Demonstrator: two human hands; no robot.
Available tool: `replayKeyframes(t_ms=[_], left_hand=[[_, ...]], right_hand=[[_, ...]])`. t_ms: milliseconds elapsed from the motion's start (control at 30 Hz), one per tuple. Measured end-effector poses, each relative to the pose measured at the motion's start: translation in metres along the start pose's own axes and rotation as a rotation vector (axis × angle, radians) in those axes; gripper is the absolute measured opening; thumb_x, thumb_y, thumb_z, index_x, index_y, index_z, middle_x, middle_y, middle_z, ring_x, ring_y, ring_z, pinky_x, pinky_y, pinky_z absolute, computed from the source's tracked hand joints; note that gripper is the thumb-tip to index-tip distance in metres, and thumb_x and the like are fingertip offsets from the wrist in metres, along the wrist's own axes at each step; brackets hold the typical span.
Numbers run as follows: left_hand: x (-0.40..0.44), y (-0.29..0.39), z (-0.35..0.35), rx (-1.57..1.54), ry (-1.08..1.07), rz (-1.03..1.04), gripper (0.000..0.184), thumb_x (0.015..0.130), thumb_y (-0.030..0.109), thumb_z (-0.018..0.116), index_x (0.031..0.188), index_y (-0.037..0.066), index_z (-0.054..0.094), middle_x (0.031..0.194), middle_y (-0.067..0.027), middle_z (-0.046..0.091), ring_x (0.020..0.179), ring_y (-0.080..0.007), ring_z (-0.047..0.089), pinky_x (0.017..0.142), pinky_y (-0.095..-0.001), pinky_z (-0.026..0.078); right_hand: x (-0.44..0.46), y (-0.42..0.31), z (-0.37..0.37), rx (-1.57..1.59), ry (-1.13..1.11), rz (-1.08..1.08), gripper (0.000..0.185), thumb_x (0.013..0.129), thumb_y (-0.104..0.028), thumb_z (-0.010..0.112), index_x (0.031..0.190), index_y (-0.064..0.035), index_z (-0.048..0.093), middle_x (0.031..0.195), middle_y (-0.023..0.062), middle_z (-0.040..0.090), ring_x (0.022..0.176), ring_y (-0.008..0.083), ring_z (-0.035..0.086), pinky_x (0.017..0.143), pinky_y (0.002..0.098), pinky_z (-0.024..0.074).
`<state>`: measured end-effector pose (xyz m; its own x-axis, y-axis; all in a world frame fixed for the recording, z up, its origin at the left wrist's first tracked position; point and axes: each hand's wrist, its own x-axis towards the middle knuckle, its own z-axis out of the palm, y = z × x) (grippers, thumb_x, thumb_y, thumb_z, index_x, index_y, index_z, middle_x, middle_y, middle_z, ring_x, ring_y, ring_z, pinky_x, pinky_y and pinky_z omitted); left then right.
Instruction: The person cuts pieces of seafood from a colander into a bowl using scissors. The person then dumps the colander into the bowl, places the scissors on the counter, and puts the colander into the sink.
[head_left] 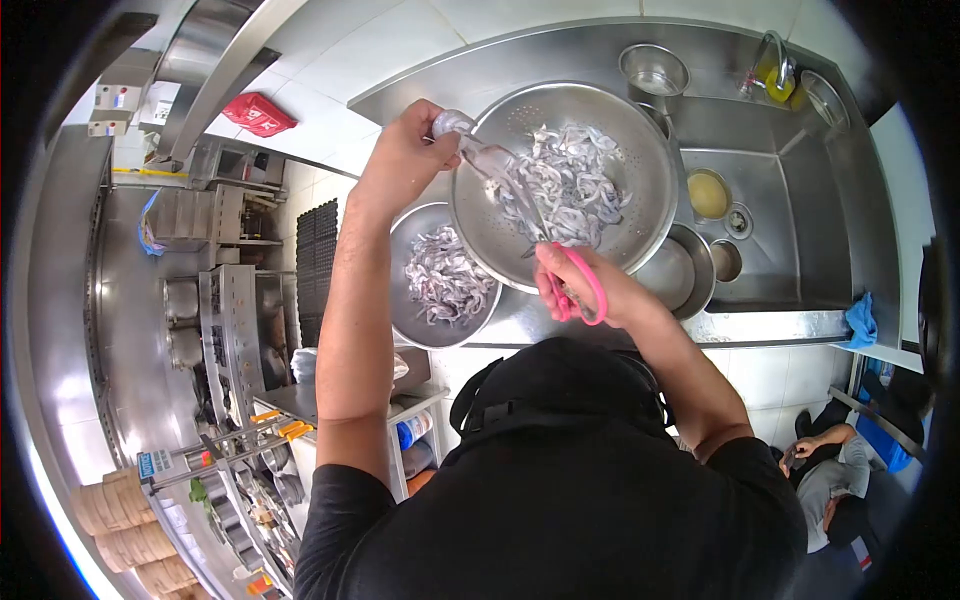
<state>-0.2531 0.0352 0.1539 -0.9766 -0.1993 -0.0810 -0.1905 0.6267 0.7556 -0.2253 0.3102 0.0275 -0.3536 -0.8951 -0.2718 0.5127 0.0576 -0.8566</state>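
Note:
My left hand [405, 155] is closed on a pale, slippery squid [490, 160], which stretches down over a wide perforated metal colander [640, 240]. In my right hand [605, 285] is a pair of scissors [596, 300] with pink handles, close to the squid's lower end. Whether the blades are touching the squid, I cannot make out. A heap of grey-white squid pieces [575, 180] lies in the colander. Partly beneath the colander's left side stands a metal bowl [405, 318] holding more cut squid pieces [445, 280].
A steel sink [780, 210] on the right holds a small bowl of yellowish liquid [709, 194]. Near the back wall are an empty metal pot [654, 72] and a faucet [775, 50]. Another person [835, 470] sits at lower right. A blue cloth [860, 322] lies on the sink edge.

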Motion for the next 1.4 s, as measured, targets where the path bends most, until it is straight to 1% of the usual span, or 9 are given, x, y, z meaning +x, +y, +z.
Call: replayKeyframes(t_ms=[267,600,633,767,900,1100,1200,1233,1400], left_hand=[[-0.05,0.033,-0.027,0.02,0.09,-0.03,0.019,0.099,0.009,0.067,0.112,-0.003,0.061,0.097,-0.0079,0.071,0.083,-0.0137,0.068,0.078,-0.0282,0.055],[-0.122,0.008,-0.06,-0.266,0.352,-0.212,0.016,0.098,0.011,0.066,0.108,-0.001,0.063,0.09,-0.0071,0.069,0.074,-0.0133,0.066,0.072,-0.0288,0.058],[-0.127,-0.008,-0.062,-0.371,0.366,-0.225,0.023,0.094,0.015,0.07,0.104,-0.004,0.061,0.088,-0.0108,0.07,0.074,-0.0159,0.069,0.071,-0.0305,0.057],[-0.154,-0.042,-0.052,-0.675,0.549,-0.187,0.021,0.095,0.017,0.07,0.102,-0.001,0.061,0.089,-0.009,0.068,0.071,-0.0171,0.067,0.072,-0.032,0.057],[-0.169,-0.073,-0.041,-0.935,0.621,-0.125,0.01,0.098,0.007,0.069,0.098,0.004,0.06,0.093,-0.0083,0.07,0.082,-0.0187,0.07,0.08,-0.0349,0.059],[-0.18,-0.115,-0.031,-1.185,0.609,0.021,0.013,0.095,0.001,0.065,0.094,0.009,0.055,0.098,-0.0086,0.069,0.085,-0.0194,0.067,0.08,-0.0347,0.054],[-0.177,-0.12,-0.031,-1.335,0.647,0.044,0.018,0.091,-0.003,0.061,0.101,0.01,0.054,0.102,-0.0093,0.066,0.087,-0.0202,0.064,0.082,-0.0357,0.052],[-0.175,-0.121,-0.031,-1.32,0.663,0.066,0.034,0.088,-0.004,0.056,0.12,0.007,0.054,0.105,-0.0103,0.062,0.087,-0.0209,0.062,0.084,-0.0364,0.052],[-0.178,-0.121,-0.034,-1.208,0.721,-0.003,0.062,0.088,-0.003,0.051,0.15,0.002,0.044,0.104,-0.011,0.062,0.086,-0.0197,0.06,0.083,-0.0358,0.052]], right_hand=[[0.047,-0.017,0.048,0.1,-0.266,-0.122,0.072,0.105,-0.073,0.035,0.085,-0.0084,0.058,0.072,0.0039,0.059,0.063,0.0145,0.059,0.055,0.0285,0.0451],[0.085,-0.036,0.101,0.028,-0.217,-0.211,0.073,0.103,-0.073,0.044,0.081,-0.0059,0.061,0.066,0.0051,0.059,0.058,0.0159,0.06,0.053,0.0305,0.0474],[0.088,-0.038,0.105,0.021,-0.212,-0.209,0.072,0.104,-0.072,0.044,0.081,-0.0055,0.061,0.066,0.0051,0.059,0.057,0.016,0.06,0.053,0.0309,0.0479],[0.099,-0.04,0.123,-0.04,-0.217,-0.138,0.071,0.105,-0.07,0.045,0.079,-0.0058,0.062,0.063,0.0052,0.059,0.054,0.0155,0.059,0.051,0.0297,0.0466],[0.106,-0.043,0.138,-0.101,-0.251,-0.08,0.07,0.105,-0.069,0.046,0.077,-0.0062,0.062,0.061,0.0053,0.059,0.051,0.015,0.058,0.049,0.0286,0.0454],[0.125,-0.034,0.146,-0.159,-0.318,-0.054,0.07,0.105,-0.068,0.048,0.077,-0.0051,0.062,0.064,0.0049,0.058,0.053,0.0148,0.058,0.05,0.0293,0.0466],[0.13,-0.035,0.151,-0.195,-0.304,-0.043,0.07,0.104,-0.069,0.049,0.077,-0.0047,0.062,0.064,0.0045,0.058,0.053,0.0145,0.057,0.051,0.0291,0.0465],[0.131,-0.035,0.151,-0.215,-0.304,-0.04,0.07,0.104,-0.069,0.049,0.077,-0.0049,0.061,0.065,0.0042,0.057,0.053,0.0143,0.057,0.051,0.0292,0.0463],[0.142,-0.032,0.155,-0.257,-0.294,0.008,0.07,0.102,-0.071,0.052,0.077,-0.0056,0.061,0.064,0.0039,0.057,0.053,0.0144,0.058,0.05,0.0296,0.0459]])
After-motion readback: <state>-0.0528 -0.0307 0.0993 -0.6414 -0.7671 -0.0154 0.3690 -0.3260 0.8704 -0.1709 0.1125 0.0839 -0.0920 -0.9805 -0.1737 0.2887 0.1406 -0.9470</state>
